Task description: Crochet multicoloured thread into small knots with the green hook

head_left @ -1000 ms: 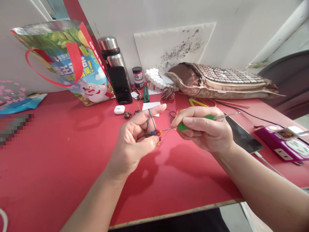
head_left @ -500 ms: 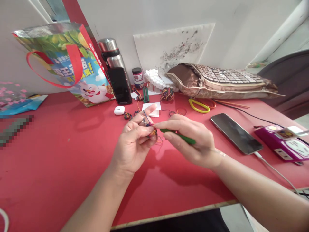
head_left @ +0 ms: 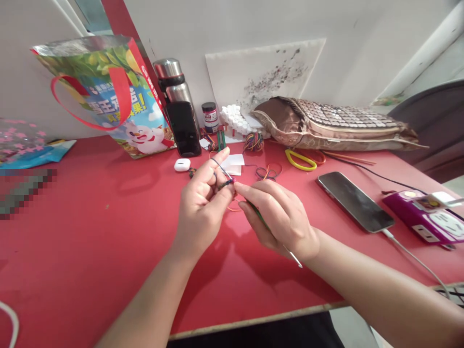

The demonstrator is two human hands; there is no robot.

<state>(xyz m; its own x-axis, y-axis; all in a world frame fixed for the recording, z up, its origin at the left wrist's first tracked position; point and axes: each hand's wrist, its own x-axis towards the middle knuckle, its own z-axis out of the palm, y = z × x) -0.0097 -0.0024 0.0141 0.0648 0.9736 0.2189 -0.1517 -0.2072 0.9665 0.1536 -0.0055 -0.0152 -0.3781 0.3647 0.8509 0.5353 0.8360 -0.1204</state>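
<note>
My left hand (head_left: 203, 208) pinches a small multicoloured piece of crochet work (head_left: 228, 183) between thumb and fingers. A dark strand of yarn (head_left: 222, 167) runs from its raised index finger down to the piece. In my right hand (head_left: 279, 212) lies a crochet hook (head_left: 261, 218) with a green handle, its metal rear end (head_left: 297, 261) sticking out below the palm. The hook's front tip meets the work at my fingertips, mostly hidden by them. Loose orange and dark yarn (head_left: 268, 171) lies on the red table just beyond.
Behind my hands are a white earphone case (head_left: 182, 165), folded white paper (head_left: 234, 162), a yarn ball (head_left: 253, 142) and yellow-handled scissors (head_left: 300, 160). A charging phone (head_left: 353, 202) and purple power strip (head_left: 424, 217) are at right. A printed bag (head_left: 108, 101), propped phone (head_left: 183, 128) and steel flask (head_left: 174, 79) stand back left.
My right hand has tilted the hook steeper, so its metal rear end now shows below the palm. My left hand has rolled, its thumb moving over the work and hiding more of it.
</note>
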